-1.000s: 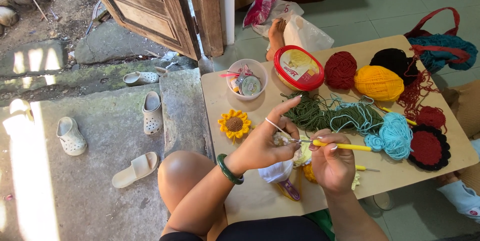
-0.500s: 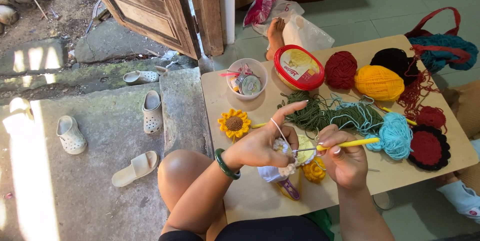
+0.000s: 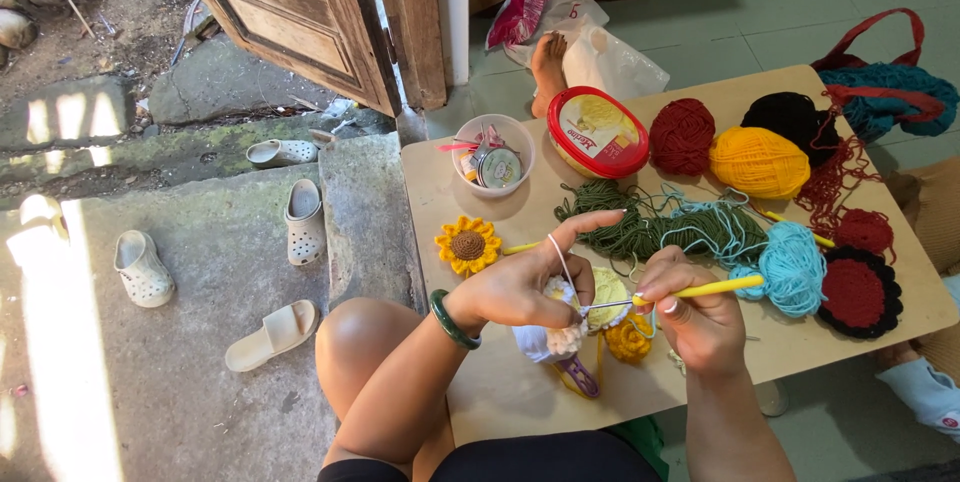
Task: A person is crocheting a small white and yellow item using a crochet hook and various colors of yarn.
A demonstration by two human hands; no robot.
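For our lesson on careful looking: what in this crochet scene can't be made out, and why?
Head view, each item:
- Crochet hook tip: hidden behind the small white piece and left hand.
- Purple-handled tool: mostly covered by the piece.
- Clear tub contents: too small to identify.
- Teal bag: cut off by the right edge.

Left hand (image 3: 520,287) at centre frame, index finger stretched up-right, other fingers curled. Right hand (image 3: 700,322) just right, fingers pinched closed, wrist bent.
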